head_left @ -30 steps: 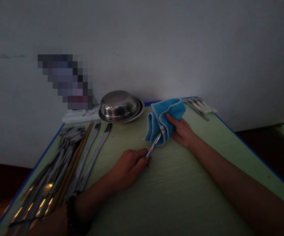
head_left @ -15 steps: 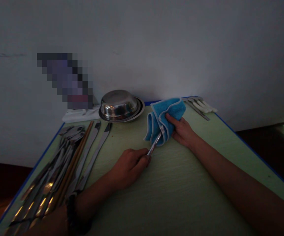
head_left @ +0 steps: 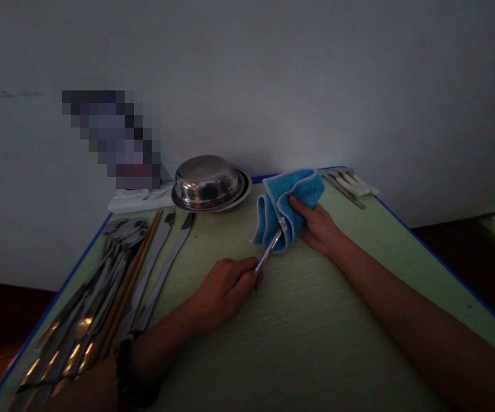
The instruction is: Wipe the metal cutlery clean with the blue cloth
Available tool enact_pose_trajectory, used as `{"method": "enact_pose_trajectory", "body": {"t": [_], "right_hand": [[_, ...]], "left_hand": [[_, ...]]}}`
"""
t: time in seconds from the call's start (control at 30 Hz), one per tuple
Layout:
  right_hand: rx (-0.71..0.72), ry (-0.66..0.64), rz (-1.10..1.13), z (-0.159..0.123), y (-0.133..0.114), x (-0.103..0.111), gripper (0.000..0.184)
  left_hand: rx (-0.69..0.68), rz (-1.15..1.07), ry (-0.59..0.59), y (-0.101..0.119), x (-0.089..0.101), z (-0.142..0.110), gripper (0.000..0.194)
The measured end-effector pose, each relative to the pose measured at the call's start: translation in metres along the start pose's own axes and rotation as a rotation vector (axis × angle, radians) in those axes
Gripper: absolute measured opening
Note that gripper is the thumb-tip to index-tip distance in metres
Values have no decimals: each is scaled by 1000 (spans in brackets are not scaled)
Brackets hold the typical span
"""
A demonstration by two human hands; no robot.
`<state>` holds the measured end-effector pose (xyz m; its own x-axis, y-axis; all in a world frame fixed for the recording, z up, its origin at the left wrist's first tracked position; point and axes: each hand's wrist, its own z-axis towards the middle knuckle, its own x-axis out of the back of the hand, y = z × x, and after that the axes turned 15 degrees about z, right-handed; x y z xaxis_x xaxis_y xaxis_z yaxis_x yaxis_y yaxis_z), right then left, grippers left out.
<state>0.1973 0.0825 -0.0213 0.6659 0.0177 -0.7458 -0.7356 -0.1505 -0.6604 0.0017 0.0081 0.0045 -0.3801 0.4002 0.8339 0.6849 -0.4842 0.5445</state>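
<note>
Two hands are working at different depths over the green bench (head_left: 316,332). Nearer, the left hand (head_left: 230,289) is gripping a metal utensil (head_left: 268,252), its fingers curling around the near end. Beside the left forearm, which is bearing a dark wristband (head_left: 133,369), a heap of metal cutlery (head_left: 105,280), some wooden chopsticks (head_left: 138,269) and two knives (head_left: 159,266) are lying lengthwise. Farther out, the right hand (head_left: 319,229) is clasping a folded blue cloth (head_left: 296,186), thumb on top (the other fingers are largely hiding behind it). The utensil is slanting upward and away between the hands, its far end meeting the cloth's folds; its kind is not showing. Apparently the step in hand is wiping; the next move is probably calling for a steady left grip while the cloth is pressing around the covered end. Beyond, an upturned metal bowl (head_left: 206,180) is resting on another metal dish (head_left: 246,183), and white-handled cutlery (head_left: 352,182) is lying at far right. A pixelated object (head_left: 112,137) is standing before the wall (head_left: 273,80). No brand or writing is showing legibly.
</note>
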Motion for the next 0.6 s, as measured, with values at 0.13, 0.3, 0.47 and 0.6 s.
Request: {"method": "enact_pose_trajectory", "body": {"t": [0.13, 0.3, 0.47, 0.6], "right_hand": [[2, 6, -3, 0, 0, 0, 20], [0, -4, -16, 0, 0, 1, 21], [7, -9, -24, 0, 0, 1, 21], [0, 6, -28, 0, 0, 1, 20]], "left_hand": [[14, 4, 13, 0, -2, 0, 28], [41, 6, 21, -1, -3, 1, 31], [0, -40, 11, 0, -1, 0, 28], [-33, -65, -11, 1, 2, 0, 25]]}}
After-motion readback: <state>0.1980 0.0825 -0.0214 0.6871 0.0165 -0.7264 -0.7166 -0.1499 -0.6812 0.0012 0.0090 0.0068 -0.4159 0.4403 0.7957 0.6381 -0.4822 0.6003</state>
